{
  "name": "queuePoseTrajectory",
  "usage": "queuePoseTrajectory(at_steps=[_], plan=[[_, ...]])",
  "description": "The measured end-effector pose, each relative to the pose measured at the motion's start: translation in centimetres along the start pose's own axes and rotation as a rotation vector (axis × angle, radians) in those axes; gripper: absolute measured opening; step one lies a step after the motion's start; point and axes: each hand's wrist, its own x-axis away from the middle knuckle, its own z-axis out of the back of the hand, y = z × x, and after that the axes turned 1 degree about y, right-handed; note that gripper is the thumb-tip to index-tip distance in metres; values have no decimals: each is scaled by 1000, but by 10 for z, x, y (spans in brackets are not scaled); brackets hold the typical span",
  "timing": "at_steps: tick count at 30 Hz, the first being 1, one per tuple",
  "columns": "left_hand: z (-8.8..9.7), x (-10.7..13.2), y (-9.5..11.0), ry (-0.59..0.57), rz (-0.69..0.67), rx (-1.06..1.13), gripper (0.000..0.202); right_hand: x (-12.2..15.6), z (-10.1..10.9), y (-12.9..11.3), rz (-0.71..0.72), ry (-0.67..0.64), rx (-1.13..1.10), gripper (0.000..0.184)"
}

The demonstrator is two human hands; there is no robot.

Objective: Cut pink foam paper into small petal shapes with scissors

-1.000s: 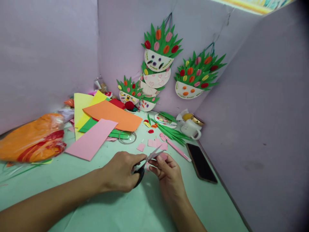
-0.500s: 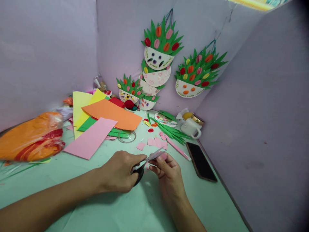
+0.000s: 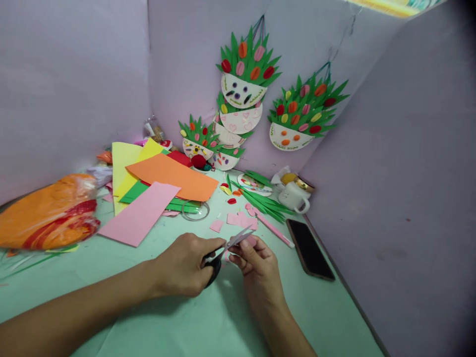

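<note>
The person's left hand (image 3: pixel 186 265) is closed round black-handled scissors (image 3: pixel 234 241), their blades slightly parted and pointing between one and two o'clock, while the right hand (image 3: pixel 261 265) pinches a pink piece (image 3: pixel 253 241), partly hidden by fingers, at six o'clock from the tips. Pink scraps (image 3: pixel 242 219) lie at twelve o'clock from the blades. A pink sheet (image 3: pixel 141 214) rests at eleven o'clock from the left hand, a phone (image 3: pixel 310 250) at three o'clock from the right.

Lilac walls (image 3: pixel 74 74) are seen at ten, twelve and three o'clock; below, a mint-green surface (image 3: pixel 178 327) is spread toward six.
</note>
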Motion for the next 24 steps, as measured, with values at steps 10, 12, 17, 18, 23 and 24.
queuePoseTrajectory(at_steps=[10,12,17,18,23,24], plan=[[2,-3,-1,20,33,32,18,0,-1,-2,-4,46,13,20],[3,-4,-2,53,79,62,16,0,-1,-2,-4,61,20,21],[4,-9,-4,223,231,324,11,-2,0,-2,-20,44,75,20],[4,-10,-4,251,263,409,17,-1,0,-1,-39,24,107,20],[4,-12,3,250,346,707,40,1,-4,2,-136,-131,305,17],[3,-11,4,236,348,730,40,1,-5,3,-141,-146,329,16]])
